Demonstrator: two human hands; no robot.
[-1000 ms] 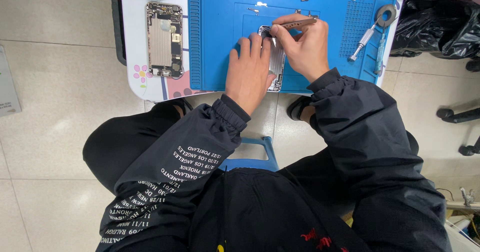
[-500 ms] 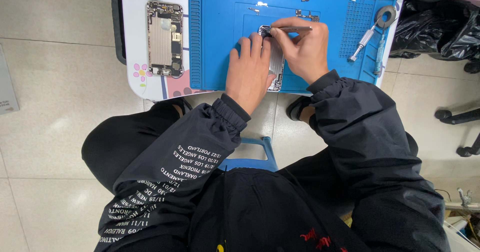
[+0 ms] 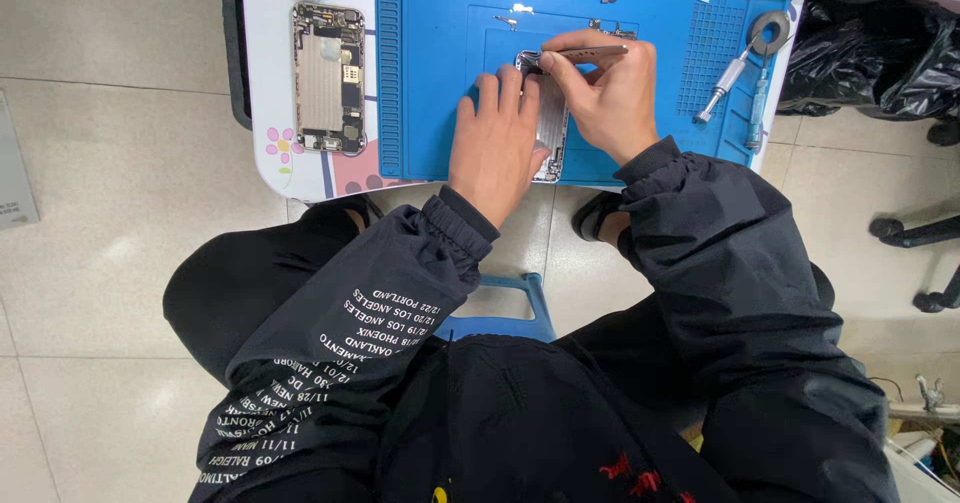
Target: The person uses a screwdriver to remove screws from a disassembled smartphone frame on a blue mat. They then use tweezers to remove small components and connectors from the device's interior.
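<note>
Nearest the camera, the lower view is filled by black clothing and two dark sleeves, the left one printed with pale lettering; a blue stool is glimpsed between the knees, mostly covered. The floor of pale tiles is seen on both sides.

Beyond, a small white surface is carried over the lap, its far edge cut off by the frame. Most of it is covered by a blue work mat. Near the mat's near edge an opened phone body lies flat, largely hidden under both hands, so its inner parts are hard to make out.

The left hand is pressed flat on the phone body, fingers spread and extended. The right hand is closed in a pinching grip on a thin tool, whose tip meets the phone body's far end.

A second opened phone lies toward the surface's left edge, off the mat. A screwdriver lies near the mat's right edge. Black bags are seen past the right edge.
</note>
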